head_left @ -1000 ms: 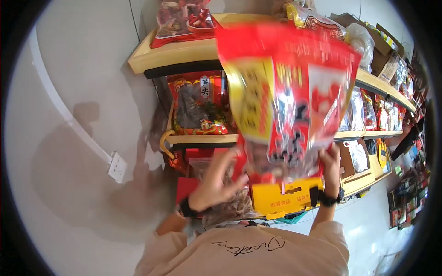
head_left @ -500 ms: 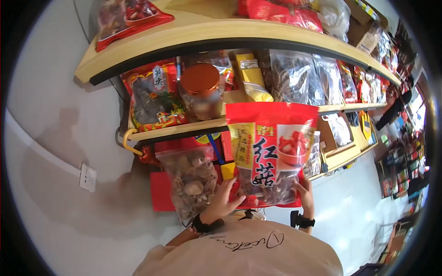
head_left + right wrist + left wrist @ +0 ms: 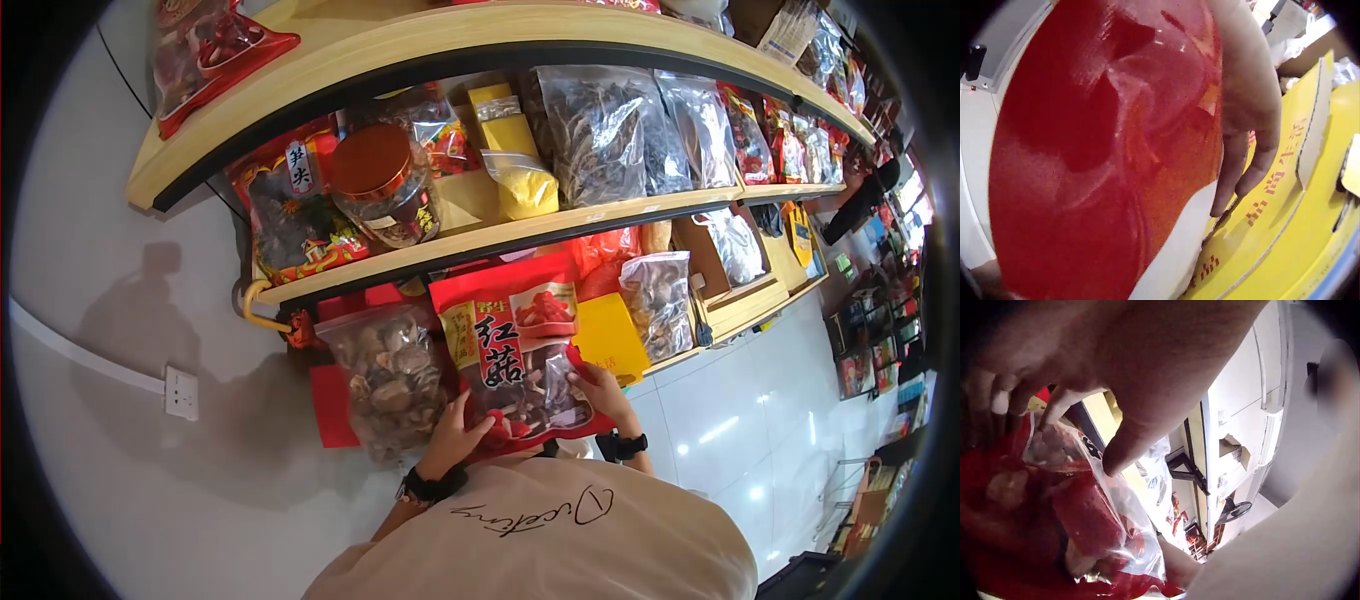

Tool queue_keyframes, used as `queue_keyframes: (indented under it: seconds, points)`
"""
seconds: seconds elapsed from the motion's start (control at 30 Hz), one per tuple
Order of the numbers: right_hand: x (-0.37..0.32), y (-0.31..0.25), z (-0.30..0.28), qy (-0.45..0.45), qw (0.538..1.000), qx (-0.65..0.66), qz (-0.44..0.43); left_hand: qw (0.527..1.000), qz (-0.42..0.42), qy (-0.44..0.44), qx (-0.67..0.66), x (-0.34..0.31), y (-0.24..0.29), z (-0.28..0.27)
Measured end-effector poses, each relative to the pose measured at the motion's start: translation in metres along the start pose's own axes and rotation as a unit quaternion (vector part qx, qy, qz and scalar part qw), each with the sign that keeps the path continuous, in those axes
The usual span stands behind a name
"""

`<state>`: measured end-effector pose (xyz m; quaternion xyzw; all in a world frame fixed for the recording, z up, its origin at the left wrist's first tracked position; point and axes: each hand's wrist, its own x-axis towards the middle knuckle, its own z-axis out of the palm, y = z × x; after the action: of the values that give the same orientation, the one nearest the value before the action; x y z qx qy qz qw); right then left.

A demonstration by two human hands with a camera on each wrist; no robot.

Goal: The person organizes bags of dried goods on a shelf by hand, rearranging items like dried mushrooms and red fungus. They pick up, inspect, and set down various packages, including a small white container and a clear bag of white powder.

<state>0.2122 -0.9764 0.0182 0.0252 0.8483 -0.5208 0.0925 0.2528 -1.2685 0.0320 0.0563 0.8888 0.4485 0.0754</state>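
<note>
A red bag of dried mushrooms (image 3: 515, 355) with large printed characters is held low in front of the bottom shelf. My left hand (image 3: 455, 437) grips its lower left edge, thumb on the front; the left wrist view shows the thumb (image 3: 1125, 447) over the bag's clear window (image 3: 1085, 506). My right hand (image 3: 600, 385) grips the right edge, and in the right wrist view its fingers (image 3: 1250, 156) curl round the red bag's back (image 3: 1104, 156) beside a yellow box (image 3: 1285, 225).
A clear bag of mushrooms (image 3: 390, 375) stands left of the red bag, a yellow box (image 3: 610, 335) and another mushroom bag (image 3: 660, 300) to its right. The middle shelf (image 3: 520, 232) carries a copper-lidded jar (image 3: 385, 190) and several packets. A wall socket (image 3: 181, 393) is at left.
The red bag has come down from in front of the upper shelves to the bottom shelf level, both hands still on it. The view has tilted lower.
</note>
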Motion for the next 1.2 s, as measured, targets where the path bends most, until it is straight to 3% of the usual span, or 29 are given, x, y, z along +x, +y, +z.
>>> queue_keyframes:
  seconds: [0.2,0.27,0.3,0.4,0.47,0.63,1.0,1.2]
  points:
    - [0.025,0.005,0.002,-0.001,0.996,0.039,-0.082,0.997,-0.004,0.082,0.004,0.017,0.0,0.011]
    - [0.034,0.003,0.001,-0.062,0.992,0.108,0.034,0.994,-0.013,0.107,0.0,0.024,0.008,0.012]
    - [0.039,0.007,0.001,-0.067,0.991,0.109,0.034,0.993,-0.008,0.118,-0.002,0.028,0.008,0.013]
    - [0.056,0.028,0.008,-0.06,0.995,0.081,0.002,0.993,-0.029,0.111,0.026,0.034,0.008,0.017]
    - [0.064,0.039,0.01,-0.037,0.994,0.076,-0.067,0.994,-0.029,0.1,0.033,0.035,-0.001,0.024]
    - [0.068,0.038,0.001,-0.09,0.988,0.089,-0.085,0.981,-0.07,0.135,0.123,0.032,-0.016,0.047]
    - [0.071,0.047,0.001,-0.104,0.984,0.066,-0.126,0.98,-0.099,0.141,0.103,0.03,-0.013,0.051]
    - [0.051,0.021,0.001,-0.059,0.99,0.123,-0.028,0.979,-0.097,0.126,0.124,0.03,-0.008,0.05]
